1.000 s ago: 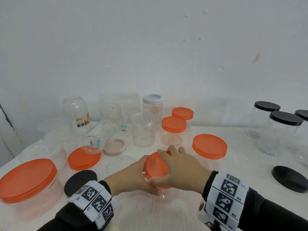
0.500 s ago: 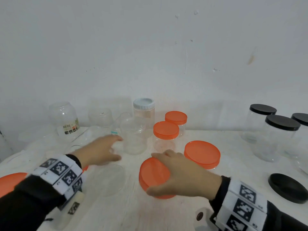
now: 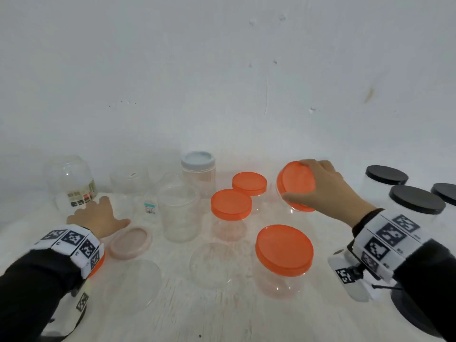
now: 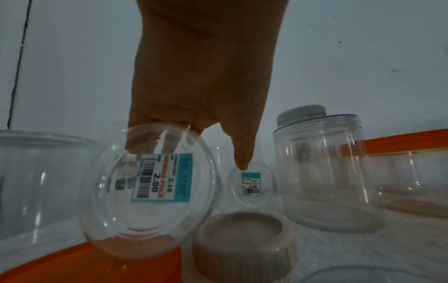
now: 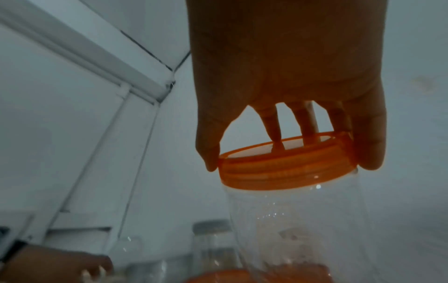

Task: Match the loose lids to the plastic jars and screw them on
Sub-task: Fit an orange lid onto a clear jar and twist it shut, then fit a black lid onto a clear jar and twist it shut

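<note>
The orange-lidded jar (image 3: 296, 188) hangs above the bench (image 3: 222, 317), carried by its lid in our right hand (image 3: 325, 191); we judge it capped and ready to set down. Our left hand (image 3: 98, 218) curls round a tipped clear jar (image 4: 148, 191), which next needs its matching lid.

The head view looks down and forward across the white table (image 3: 246, 317) toward the wall, while each wrist view looks close along its hand; the grey-lidded jar (image 3: 198, 178) shows in all three views.
</note>
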`<action>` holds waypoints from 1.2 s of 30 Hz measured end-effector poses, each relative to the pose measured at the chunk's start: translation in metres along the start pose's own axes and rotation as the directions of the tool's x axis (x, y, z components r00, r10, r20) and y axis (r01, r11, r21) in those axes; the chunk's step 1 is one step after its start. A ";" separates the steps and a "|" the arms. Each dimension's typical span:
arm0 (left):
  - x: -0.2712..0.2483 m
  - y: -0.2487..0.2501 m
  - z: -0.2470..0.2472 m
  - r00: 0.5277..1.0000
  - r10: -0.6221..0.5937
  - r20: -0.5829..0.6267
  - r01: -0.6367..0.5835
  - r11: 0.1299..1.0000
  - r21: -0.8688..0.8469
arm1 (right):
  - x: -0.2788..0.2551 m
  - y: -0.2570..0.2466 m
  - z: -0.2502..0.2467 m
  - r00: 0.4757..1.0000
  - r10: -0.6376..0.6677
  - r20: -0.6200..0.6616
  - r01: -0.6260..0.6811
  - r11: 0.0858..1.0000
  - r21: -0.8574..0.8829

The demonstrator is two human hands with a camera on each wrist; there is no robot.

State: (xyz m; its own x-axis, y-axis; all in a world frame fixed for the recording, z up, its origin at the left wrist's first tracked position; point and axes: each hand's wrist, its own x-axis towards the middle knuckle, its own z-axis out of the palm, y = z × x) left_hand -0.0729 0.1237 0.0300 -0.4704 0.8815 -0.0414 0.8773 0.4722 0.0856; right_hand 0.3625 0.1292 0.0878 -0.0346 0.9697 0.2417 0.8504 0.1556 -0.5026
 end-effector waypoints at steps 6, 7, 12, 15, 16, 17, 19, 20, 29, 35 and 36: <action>-0.009 -0.004 -0.003 0.998 -0.065 0.014 0.064 0.996 0.054 | 0.025 0.035 0.027 0.978 0.093 0.186 -0.058 0.981 -0.186; -0.010 -0.006 -0.003 0.998 -0.065 0.005 0.065 0.997 0.050 | 0.027 0.037 0.031 0.972 0.099 0.215 -0.052 0.976 -0.212; -0.011 -0.017 -0.010 0.997 -0.055 -0.046 0.055 0.998 -0.018 | 0.035 0.042 0.042 0.950 0.107 0.293 -0.030 0.966 -0.255; -0.013 -0.022 -0.018 0.995 -0.062 -0.077 0.052 0.990 -0.134 | 0.038 0.042 0.044 0.946 0.115 0.303 -0.032 0.964 -0.265; -0.015 -0.024 -0.021 0.995 -0.061 -0.085 0.045 0.983 -0.176 | 0.039 0.042 0.045 0.945 0.120 0.305 -0.035 0.962 -0.269; -0.017 -0.025 -0.024 0.994 -0.059 -0.097 0.037 0.975 -0.219 | 0.040 0.042 0.045 0.943 0.127 0.307 -0.040 0.961 -0.275; -0.024 -0.025 -0.027 0.988 -0.058 -0.140 0.009 0.945 -0.328 | 0.040 0.043 0.045 0.936 0.140 0.322 -0.045 0.957 -0.286; -0.029 -0.024 -0.029 0.984 -0.058 -0.166 -0.012 0.919 -0.394 | 0.039 0.044 0.045 0.931 0.143 0.336 -0.043 0.956 -0.290; -0.087 0.020 -0.037 0.985 0.164 -0.058 -0.124 0.428 -0.895 | 0.011 0.059 0.026 0.911 0.140 0.387 -0.042 0.967 -0.251; -0.111 0.052 -0.020 0.902 0.411 0.129 0.009 0.282 -0.959 | -0.034 0.091 0.004 0.840 0.296 0.455 -0.092 0.904 -0.417; -0.114 0.056 -0.017 0.886 0.439 0.148 0.028 0.268 -0.963 | -0.041 0.096 0.001 0.831 0.321 0.453 -0.115 0.898 -0.426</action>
State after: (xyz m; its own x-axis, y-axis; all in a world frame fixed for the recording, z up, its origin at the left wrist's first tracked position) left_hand 0.0283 0.0496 0.0562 -0.0179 0.9890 -0.1466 0.1307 0.1477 0.9804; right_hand 0.4450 0.1048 0.0291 0.0066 0.9416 -0.3368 0.9908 -0.0518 -0.1254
